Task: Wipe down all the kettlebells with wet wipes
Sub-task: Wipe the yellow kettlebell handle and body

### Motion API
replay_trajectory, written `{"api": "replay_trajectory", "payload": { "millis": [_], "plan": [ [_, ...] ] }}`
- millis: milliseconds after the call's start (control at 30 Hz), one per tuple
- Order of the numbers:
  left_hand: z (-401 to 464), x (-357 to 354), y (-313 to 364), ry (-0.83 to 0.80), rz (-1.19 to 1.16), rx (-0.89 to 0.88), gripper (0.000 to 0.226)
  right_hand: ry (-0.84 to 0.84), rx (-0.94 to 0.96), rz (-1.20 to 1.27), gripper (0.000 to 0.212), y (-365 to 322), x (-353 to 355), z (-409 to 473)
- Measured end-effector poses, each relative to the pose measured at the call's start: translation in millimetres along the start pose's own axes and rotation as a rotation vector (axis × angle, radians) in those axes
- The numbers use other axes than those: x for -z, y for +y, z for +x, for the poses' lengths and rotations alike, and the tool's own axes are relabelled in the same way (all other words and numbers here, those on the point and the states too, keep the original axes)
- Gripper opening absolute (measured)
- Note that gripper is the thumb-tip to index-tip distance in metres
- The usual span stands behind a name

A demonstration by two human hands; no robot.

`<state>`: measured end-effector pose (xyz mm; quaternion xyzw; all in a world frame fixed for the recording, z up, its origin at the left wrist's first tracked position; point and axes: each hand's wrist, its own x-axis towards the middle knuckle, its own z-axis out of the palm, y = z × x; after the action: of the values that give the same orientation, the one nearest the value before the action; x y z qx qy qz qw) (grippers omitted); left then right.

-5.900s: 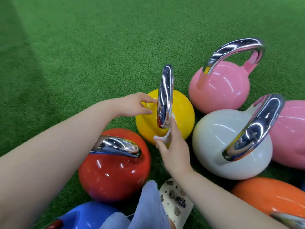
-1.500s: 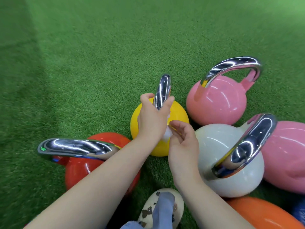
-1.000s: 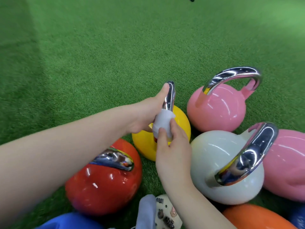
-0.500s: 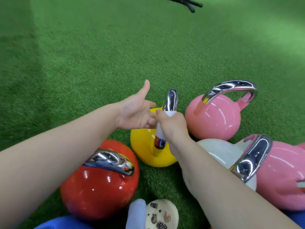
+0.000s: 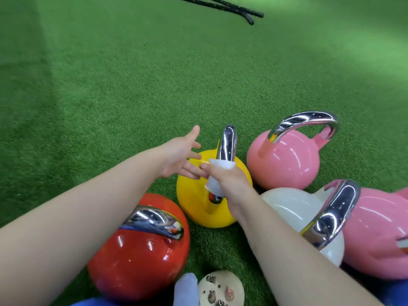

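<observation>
On the yellow kettlebell (image 5: pixel 198 204), the left hand (image 5: pixel 180 155) has released the handle (image 5: pixel 227 142).

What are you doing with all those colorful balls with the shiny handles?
Those are kettlebells, and a person is cleaning them. The right hand grips a white wet wipe wrapped round the shiny handle of the yellow kettlebell. The left hand is open beside it, fingers spread, holding nothing. Red, white and pink kettlebells stand close by on the green turf.
</observation>
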<state>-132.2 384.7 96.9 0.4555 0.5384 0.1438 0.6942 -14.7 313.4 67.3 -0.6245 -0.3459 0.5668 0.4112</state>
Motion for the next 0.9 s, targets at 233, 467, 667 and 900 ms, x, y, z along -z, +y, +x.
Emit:
{"api": "replay_trajectory", "payload": {
  "millis": [233,467,667,900],
  "plan": [
    [3,6,-3,0.13,0.056,-0.037,0.053,0.699,0.259,-0.255,0.021,51,-40,-9],
    [7,7,-2,-0.057,-0.178,-0.072,0.078,0.324,0.199,-0.211,0.032,27,-15,-8],
    [7,4,-3,-0.165,-0.321,-0.109,0.089,0.051,-0.232,0.008,0.027,-44,0,8],
    [7,6,-2,-0.164,-0.392,-0.127,0.089,0.071,-0.241,0.184,0.019,-56,-3,23]
  ]
}}
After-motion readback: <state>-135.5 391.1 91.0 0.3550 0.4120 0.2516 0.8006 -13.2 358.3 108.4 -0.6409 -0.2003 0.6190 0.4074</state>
